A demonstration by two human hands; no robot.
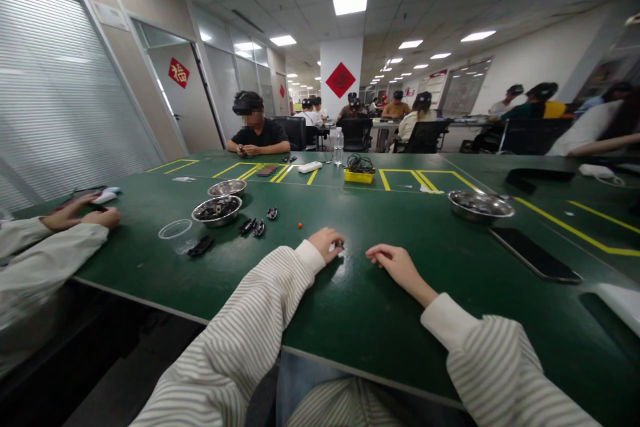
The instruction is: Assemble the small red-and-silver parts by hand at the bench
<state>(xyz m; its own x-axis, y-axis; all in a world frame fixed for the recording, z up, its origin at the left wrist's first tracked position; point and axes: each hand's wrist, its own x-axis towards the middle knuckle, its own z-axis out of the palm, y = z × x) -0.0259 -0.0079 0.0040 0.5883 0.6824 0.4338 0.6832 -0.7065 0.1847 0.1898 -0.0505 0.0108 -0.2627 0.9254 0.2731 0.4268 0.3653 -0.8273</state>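
Observation:
My left hand (327, 243) rests on the green table (320, 307) with its fingers curled around a small dark piece whose kind I cannot make out. To its right and apart from it, my right hand (397, 265) hovers low over the tabletop, thumb and fingers pressed together; whether anything is pinched there is too small to see. Left of my left hand lie a small orange-red bit (300, 225) and several black plastic parts (259, 228). A metal bowl (217, 219) full of dark parts stands beyond them, beside a clear plastic cup (181, 240).
A second bowl (227, 182) stands behind the first, another bowl (481, 215) at the right. A phone (535, 253) lies at the right. Farther back are a yellow tray (359, 177) with black cables and a water bottle (339, 147). A co-worker's hands (83, 213) are at the left.

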